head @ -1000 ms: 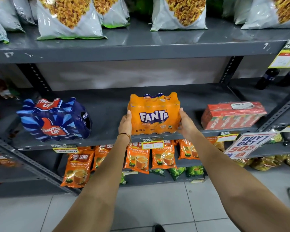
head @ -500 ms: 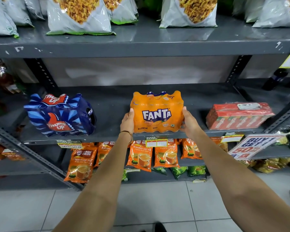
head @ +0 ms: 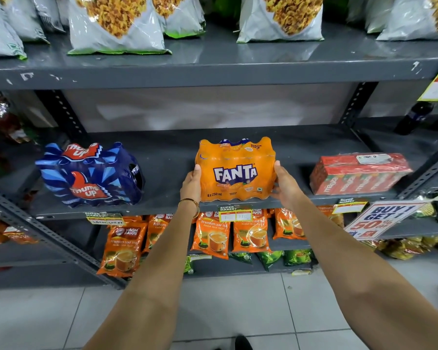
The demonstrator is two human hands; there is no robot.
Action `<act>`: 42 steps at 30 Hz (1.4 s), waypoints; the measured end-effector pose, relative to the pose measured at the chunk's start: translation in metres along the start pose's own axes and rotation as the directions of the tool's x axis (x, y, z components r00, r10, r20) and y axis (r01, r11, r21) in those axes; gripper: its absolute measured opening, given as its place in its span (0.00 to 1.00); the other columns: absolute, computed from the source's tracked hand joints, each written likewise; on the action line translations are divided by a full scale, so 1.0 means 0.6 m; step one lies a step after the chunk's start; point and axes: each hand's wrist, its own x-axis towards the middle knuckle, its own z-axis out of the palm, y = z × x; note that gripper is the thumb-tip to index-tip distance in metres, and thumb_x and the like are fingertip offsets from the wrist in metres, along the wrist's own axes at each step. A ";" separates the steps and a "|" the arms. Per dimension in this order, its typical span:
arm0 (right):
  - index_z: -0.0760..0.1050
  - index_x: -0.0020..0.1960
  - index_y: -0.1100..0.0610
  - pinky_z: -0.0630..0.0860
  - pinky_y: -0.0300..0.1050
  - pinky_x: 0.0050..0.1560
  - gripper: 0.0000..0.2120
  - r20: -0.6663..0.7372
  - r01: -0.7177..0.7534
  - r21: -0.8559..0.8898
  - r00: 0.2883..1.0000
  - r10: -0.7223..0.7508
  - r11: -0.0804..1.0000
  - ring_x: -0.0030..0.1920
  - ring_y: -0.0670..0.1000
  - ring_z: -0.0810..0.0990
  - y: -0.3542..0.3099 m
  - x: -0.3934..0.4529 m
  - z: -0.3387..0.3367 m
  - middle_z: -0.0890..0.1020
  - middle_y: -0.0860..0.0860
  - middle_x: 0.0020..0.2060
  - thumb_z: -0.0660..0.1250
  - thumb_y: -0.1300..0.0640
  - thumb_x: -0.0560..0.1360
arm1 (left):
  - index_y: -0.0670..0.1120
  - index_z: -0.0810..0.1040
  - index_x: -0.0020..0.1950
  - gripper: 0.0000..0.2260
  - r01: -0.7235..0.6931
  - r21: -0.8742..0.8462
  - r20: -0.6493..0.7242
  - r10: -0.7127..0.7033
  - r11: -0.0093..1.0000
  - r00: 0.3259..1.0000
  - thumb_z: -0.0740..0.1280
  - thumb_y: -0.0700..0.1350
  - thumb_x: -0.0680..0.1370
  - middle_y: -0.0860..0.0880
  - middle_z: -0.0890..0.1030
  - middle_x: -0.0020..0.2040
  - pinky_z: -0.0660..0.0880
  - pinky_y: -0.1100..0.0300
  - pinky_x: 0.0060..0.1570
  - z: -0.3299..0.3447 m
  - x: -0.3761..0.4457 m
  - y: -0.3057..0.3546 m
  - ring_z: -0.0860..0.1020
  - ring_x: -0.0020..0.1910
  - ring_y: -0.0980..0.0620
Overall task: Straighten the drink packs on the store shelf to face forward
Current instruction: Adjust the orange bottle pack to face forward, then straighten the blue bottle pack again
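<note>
Person's forearms bare and sleeveless, with a thin gold bangle [head: 189,203] encircling the left wrist; dark shoe [head: 242,343] below.

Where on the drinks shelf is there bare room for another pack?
Bare shelf lies between the Thums Up pack and the Fanta pack, and between Fanta and the red Maaza pack. Both hands crowd Fanta's sides.

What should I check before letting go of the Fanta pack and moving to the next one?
1. Fanta pack logo faces forward: ok.
2. Fanta pack resting flat on the middle shelf: cannot tell; the hands cover its lower corners.
3. Left hand and right hand each grip one side of the pack: ok.
4. Thums Up pack faces forward: not ok; it sits angled.
5. Red Maaza pack squared to shelf edge: not ok; it is skewed.
</note>
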 end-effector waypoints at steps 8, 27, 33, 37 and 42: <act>0.62 0.73 0.52 0.72 0.57 0.64 0.26 -0.017 -0.015 -0.004 1.000 0.015 1.000 0.67 0.59 0.73 -0.003 -0.002 0.000 0.71 0.55 0.70 0.52 0.40 0.80 | 0.50 0.65 0.70 0.26 -0.007 -0.026 -0.005 0.007 1.000 1.000 0.52 0.63 0.78 0.44 0.74 0.68 0.72 0.40 0.64 0.001 -0.005 -0.001 0.75 0.64 0.41; 0.66 0.71 0.61 0.68 0.56 0.65 0.29 -0.521 0.159 0.000 0.843 -0.136 0.987 0.66 0.62 0.73 0.052 -0.064 0.134 0.74 0.59 0.66 0.49 0.41 0.81 | 0.49 0.64 0.75 0.24 -0.301 0.041 0.066 0.298 0.953 0.952 0.54 0.57 0.80 0.48 0.65 0.75 0.59 0.53 0.72 -0.174 -0.044 0.041 0.64 0.74 0.47; 0.61 0.75 0.57 0.62 0.53 0.71 0.26 -0.446 0.219 0.023 0.876 -0.186 0.975 0.71 0.60 0.67 0.091 -0.122 0.307 0.69 0.57 0.72 0.53 0.45 0.81 | 0.49 0.65 0.74 0.22 -0.496 0.199 0.024 0.502 0.845 0.865 0.57 0.53 0.81 0.46 0.71 0.72 0.65 0.53 0.72 -0.342 -0.032 0.038 0.70 0.71 0.47; 0.62 0.74 0.61 0.60 0.50 0.72 0.26 -0.364 0.227 -0.030 0.905 -0.222 0.974 0.72 0.59 0.66 0.088 -0.142 0.420 0.68 0.58 0.72 0.54 0.47 0.82 | 0.47 0.69 0.72 0.21 -0.527 0.259 -0.077 0.561 0.810 0.824 0.57 0.53 0.81 0.47 0.74 0.70 0.67 0.51 0.70 -0.424 -0.020 0.027 0.72 0.69 0.48; 0.65 0.73 0.58 0.65 0.51 0.68 0.27 -0.178 0.181 -0.083 0.965 -0.193 0.980 0.69 0.57 0.69 0.072 -0.141 0.524 0.71 0.56 0.70 0.54 0.43 0.80 | 0.45 0.70 0.71 0.21 -0.406 0.188 -0.331 0.447 0.894 0.831 0.57 0.52 0.81 0.44 0.75 0.68 0.67 0.55 0.68 -0.509 0.014 0.023 0.73 0.67 0.46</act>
